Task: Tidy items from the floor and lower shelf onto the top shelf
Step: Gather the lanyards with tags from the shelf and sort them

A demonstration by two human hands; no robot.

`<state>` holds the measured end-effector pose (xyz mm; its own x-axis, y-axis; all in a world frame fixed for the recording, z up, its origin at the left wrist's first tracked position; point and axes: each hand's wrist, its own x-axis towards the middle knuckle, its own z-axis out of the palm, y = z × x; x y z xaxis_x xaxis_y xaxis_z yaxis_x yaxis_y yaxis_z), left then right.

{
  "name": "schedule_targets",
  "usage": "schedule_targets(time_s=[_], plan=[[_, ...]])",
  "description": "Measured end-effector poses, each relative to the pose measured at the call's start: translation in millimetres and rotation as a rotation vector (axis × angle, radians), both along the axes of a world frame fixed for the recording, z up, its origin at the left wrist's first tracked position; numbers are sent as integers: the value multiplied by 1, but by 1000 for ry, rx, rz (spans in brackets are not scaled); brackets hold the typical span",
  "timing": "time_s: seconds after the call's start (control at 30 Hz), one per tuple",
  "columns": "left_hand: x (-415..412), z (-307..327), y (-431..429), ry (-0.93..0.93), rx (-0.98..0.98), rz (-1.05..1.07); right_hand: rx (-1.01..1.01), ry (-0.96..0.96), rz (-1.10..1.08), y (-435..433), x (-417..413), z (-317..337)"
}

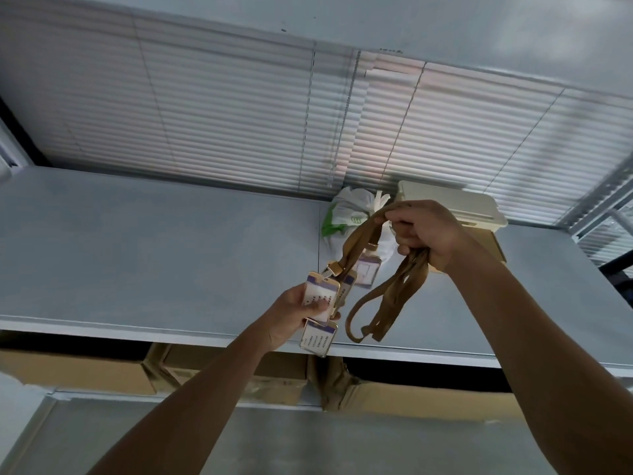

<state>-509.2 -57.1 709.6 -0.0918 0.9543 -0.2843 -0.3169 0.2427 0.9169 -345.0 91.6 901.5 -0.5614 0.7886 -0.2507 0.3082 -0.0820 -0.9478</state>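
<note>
Both my hands are raised over the grey top shelf (154,241). My left hand (291,315) grips a bunch of badge holders (320,296) with white and purple cards in gold frames. Tan lanyard straps (383,303) run from the badges up to my right hand (424,234), which is closed on the bundled straps; loops hang down below it. At the back of the shelf sit a white and green plastic bag (346,214) and a cream plastic case (452,204), which rests on a brown cardboard box (493,243).
Closed window blinds (239,114) rise behind the shelf. Below the top shelf, cardboard boxes (78,371) fill the lower level. A metal rack frame (599,221) shows at the far right.
</note>
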Motion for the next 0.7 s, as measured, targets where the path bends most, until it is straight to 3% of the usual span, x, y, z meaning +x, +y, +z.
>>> schedule_targets(time_s=[0.1, 0.3, 0.43, 0.53, 0.7], plan=[[-4, 3, 1, 117, 12, 24, -51, 47, -31, 0, 1, -1], [-11, 20, 9, 360, 151, 102, -100, 85, 104, -17, -7, 6], [-13, 26, 16, 611, 139, 331, -119, 113, 66, -11, -18, 7], [-19, 33, 14, 539, 136, 374, -176, 140, -51, -3, -20, 0], [-29, 62, 14, 395, 132, 193, -436, 253, -177, 4, -18, -20]])
